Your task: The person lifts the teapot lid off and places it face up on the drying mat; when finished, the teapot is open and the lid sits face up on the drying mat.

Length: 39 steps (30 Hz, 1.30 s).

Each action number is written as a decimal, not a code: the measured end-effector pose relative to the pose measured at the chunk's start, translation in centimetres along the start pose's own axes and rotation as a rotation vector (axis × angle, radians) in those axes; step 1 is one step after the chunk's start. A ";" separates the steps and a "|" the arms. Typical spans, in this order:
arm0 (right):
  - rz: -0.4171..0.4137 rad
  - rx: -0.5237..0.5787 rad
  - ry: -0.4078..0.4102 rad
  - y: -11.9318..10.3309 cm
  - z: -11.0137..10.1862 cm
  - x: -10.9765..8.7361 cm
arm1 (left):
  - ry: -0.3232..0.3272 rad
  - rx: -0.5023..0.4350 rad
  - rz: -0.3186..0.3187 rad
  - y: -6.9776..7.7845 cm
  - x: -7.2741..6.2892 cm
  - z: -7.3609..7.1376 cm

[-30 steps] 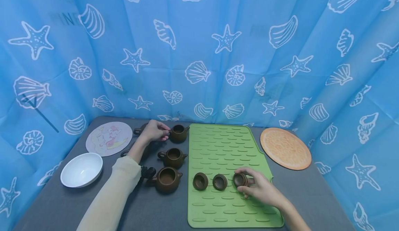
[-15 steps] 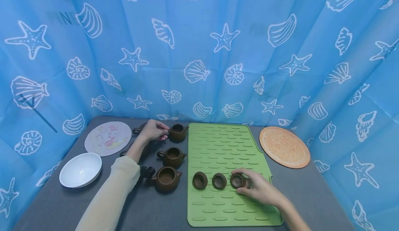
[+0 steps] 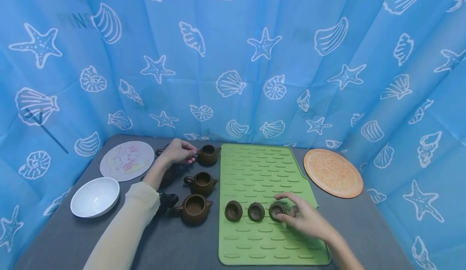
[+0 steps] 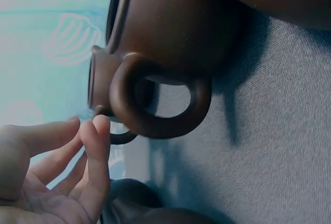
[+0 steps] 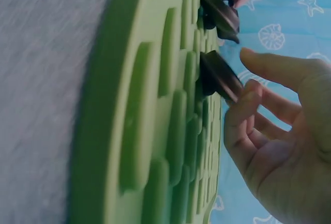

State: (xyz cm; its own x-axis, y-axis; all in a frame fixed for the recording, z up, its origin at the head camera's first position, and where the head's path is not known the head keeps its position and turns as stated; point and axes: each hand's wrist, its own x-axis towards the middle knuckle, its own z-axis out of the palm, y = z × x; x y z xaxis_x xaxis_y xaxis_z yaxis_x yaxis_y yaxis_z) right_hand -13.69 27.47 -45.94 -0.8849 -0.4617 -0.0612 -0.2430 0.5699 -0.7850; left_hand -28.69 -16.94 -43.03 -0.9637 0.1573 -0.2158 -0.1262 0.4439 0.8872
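Note:
My left hand (image 3: 177,152) pinches at the handle of the farthest brown teapot (image 3: 208,155), left of the mat. In the left wrist view its fingertips (image 4: 103,125) meet at that small handle, behind a nearer teapot (image 4: 170,38). Over the green mat (image 3: 255,247), my right hand (image 3: 307,219) is spread around the rightmost small brown lid (image 3: 277,211). Its thumb and fingers stand apart, and in the right wrist view a fingertip is right at the edge of the tilted lid (image 5: 222,74). Two similar lids, a middle one (image 3: 256,212) and a left one (image 3: 234,211), complete the row.
Two more lidless teapots, a middle one (image 3: 202,183) and a near one (image 3: 193,209), stand by the mat. Others are partly hidden behind my left arm. A white bowl (image 3: 95,197) and a round pink placemat (image 3: 127,160) lie left; an orange round mat (image 3: 333,173) lies right.
The rightmost lid shifted slightly left beside the other two, and my right fingers have opened away from it. My left hand keeps its place at the far teapot's handle.

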 end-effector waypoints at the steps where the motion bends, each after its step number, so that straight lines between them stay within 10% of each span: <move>1: 0.006 0.000 0.017 -0.2 0.0 0.1 | -0.006 0.003 0.006 0.1 -0.1 -0.1; 15: -0.116 0.104 0.046 -3.5 1.1 3.6 | -0.054 0.045 0.065 0.0 -1.5 -2.1; 39: -0.230 0.088 -0.049 -10.3 4.0 13.3 | 0.106 0.234 0.081 -1.7 -3.5 -8.9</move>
State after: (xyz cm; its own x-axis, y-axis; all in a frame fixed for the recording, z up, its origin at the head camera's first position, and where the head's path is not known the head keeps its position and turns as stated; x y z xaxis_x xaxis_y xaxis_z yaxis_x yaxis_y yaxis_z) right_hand -21.38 12.71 -41.11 -0.7896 -0.6059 0.0974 -0.3984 0.3855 -0.8322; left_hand -27.24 -26.14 -40.19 -0.9892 0.1128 -0.0934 -0.0020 0.6274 0.7787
